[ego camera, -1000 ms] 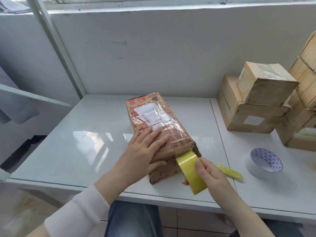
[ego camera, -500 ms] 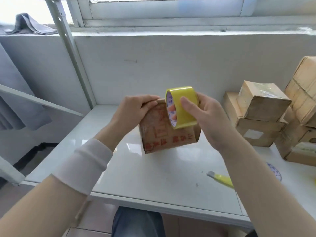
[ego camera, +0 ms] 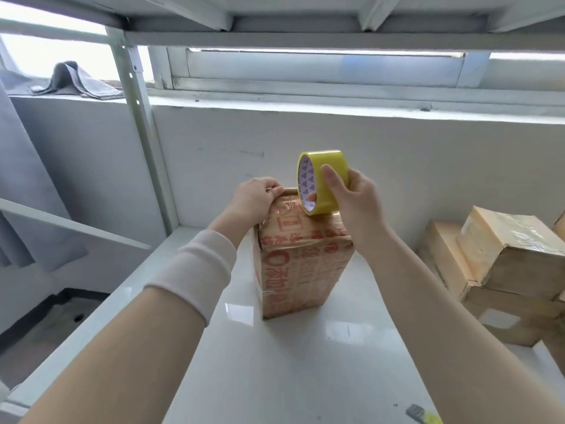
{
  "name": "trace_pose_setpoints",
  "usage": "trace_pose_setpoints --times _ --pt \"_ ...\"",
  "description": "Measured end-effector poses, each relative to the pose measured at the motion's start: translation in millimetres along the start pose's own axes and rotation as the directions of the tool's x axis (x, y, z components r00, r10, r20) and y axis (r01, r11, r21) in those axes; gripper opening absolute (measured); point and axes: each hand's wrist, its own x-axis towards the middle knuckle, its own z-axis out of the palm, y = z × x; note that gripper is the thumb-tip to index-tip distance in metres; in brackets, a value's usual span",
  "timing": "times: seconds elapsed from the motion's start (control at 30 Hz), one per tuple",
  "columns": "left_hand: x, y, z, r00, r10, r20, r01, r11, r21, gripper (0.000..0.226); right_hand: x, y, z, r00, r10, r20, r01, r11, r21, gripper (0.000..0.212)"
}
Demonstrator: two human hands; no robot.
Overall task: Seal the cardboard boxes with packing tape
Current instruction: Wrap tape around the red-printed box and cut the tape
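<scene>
The cardboard box (ego camera: 301, 261) stands on end on the white table (ego camera: 275, 371). The left hand (ego camera: 255, 198) grips its top far corner, fingers curled over the edge. The right hand (ego camera: 351, 197) pinches the yellow tape roll (ego camera: 324, 182), whose lower rim touches the box's top.

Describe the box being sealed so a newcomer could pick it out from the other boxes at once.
On the white table, look at the middle. The box stands on end there, the left hand gripping its top corner and the right hand holding a yellow tape roll at its top. Unlike the plain brown boxes stacked at the right, it carries red printing.
</scene>
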Motion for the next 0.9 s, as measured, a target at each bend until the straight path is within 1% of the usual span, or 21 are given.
trace_pose_setpoints --times 0.03,0.1,0.17,0.2,0.27,0.37,0.47,0.5,0.53,0.6,0.67,0.7,0.73,0.77,0.8,0.83,0.9 --pt "4 -1 -1 1.000 -0.015 0.009 0.015 1.000 0.001 0.025 3 -4 -2 1.000 -0.001 -0.013 0.001 1.000 -0.008 0.022" --pt "10 -3 -4 0.999 -0.046 0.005 0.046 0.999 0.013 0.027 3 -14 -6 0.999 0.018 -0.029 -0.019 0.999 -0.038 0.033" --pt "16 -4 -7 0.998 -0.068 0.009 0.068 0.998 0.007 0.027 -4 -22 -11 0.997 0.074 -0.013 -0.075 0.994 -0.081 0.043" --pt "18 -3 -6 0.997 -0.069 0.031 0.070 0.998 -0.002 0.027 -9 -25 -13 0.994 0.107 -0.004 -0.107 0.990 -0.088 0.044" --pt "20 1 -2 0.996 -0.055 0.074 0.058 0.998 -0.034 0.025 -22 -28 -18 0.990 0.144 -0.009 -0.144 0.987 -0.074 0.042" --pt "22 7 7 0.997 -0.020 0.080 0.023 0.999 -0.043 0.024 -45 -33 -33 0.988 0.152 -0.019 -0.153 0.987 -0.049 0.041" --pt "25 2 2 0.997 -0.068 0.027 0.067 0.998 0.017 0.027 -65 -38 -43 0.981 0.187 0.040 -0.185 0.981 -0.061 0.048" --pt "26 -1 0 0.996 -0.086 0.028 0.086 0.996 0.009 0.027 -69 -36 -44 0.978 0.197 0.064 -0.193 0.979 -0.062 0.050" --pt "28 -3 -1 0.994 -0.100 0.042 0.100 0.995 -0.015 0.027 -74 -31 -43 0.975 0.209 0.073 -0.206 0.977 -0.053 0.050" --pt "30 -5 0 0.992 -0.108 0.068 0.112 0.992 -0.056 0.027 -87 -12 -35 0.969 0.240 0.054 -0.238 0.971 -0.027 0.043" --pt "31 -4 4 0.994 -0.104 0.046 0.110 0.981 -0.159 0.026 -96 9 -27 0.971 0.237 0.022 -0.237 0.971 -0.033 0.040" --pt "27 -4 6 0.994 -0.098 0.055 0.109 0.956 -0.273 0.025 -99 18 -23 0.971 0.238 0.002 -0.238 0.971 -0.024 0.040" --pt "22 -7 9 0.995 -0.072 0.076 0.097 0.904 -0.416 0.026 -100 25 -20 0.971 0.240 -0.013 -0.240 0.971 -0.008 0.041" --pt "16 -13 12 0.997 -0.021 0.077 0.059 0.840 -0.540 0.032 -99 30 -18 0.973 0.229 -0.024 -0.229 0.973 0.007 0.040" --pt "8 -21 16 0.997 0.047 0.063 0.002 0.788 -0.616 0.044 -97 33 -17 0.977 0.213 -0.028 -0.213 0.977 0.012 0.039" --pt "-2 -30 20 0.992 0.118 0.049 -0.059 0.762 -0.645 0.058 -94 35 -17 0.979 0.199 -0.030 -0.199 0.980 0.015 0.037" --pt "-19 -50 28 0.972 0.232 0.027 -0.159 0.740 -0.654 0.084 -89 37 -19 0.984 0.179 -0.018 -0.178 0.983 0.031 0.035"
